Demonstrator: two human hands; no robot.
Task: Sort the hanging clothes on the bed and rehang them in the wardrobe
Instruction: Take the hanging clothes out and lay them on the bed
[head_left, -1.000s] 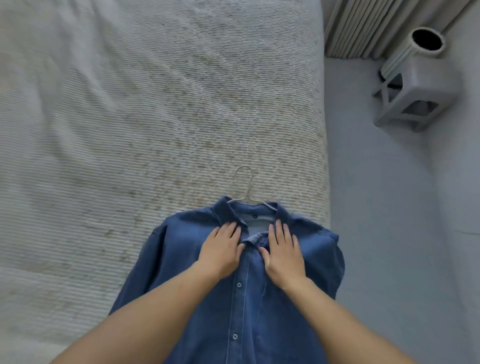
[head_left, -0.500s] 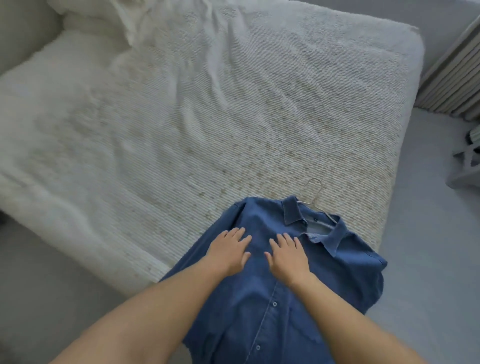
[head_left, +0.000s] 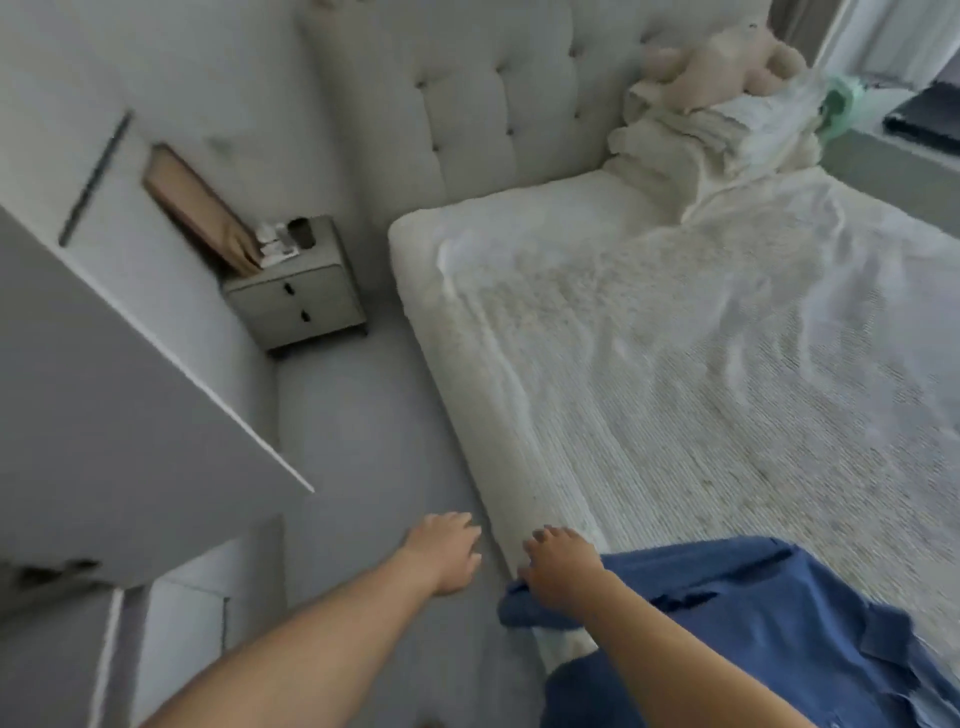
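Observation:
A blue denim shirt lies at the near corner of the bed, partly hanging over its edge. My right hand hovers over the shirt's left edge with fingers spread and relaxed. My left hand is held out over the grey floor beside the bed, fingers loosely extended and holding nothing. The hanger is not visible now. A white wardrobe door stands open at the left.
A grey nightstand with small items sits by the tufted headboard. Folded bedding and a plush toy are piled at the bed's head. Grey carpet runs between the bed and wardrobe.
My view has swung left toward the wardrobe and nightstand. Both hands have lifted off the shirt's chest; the left hand is now over the floor, the right at the shirt's edge.

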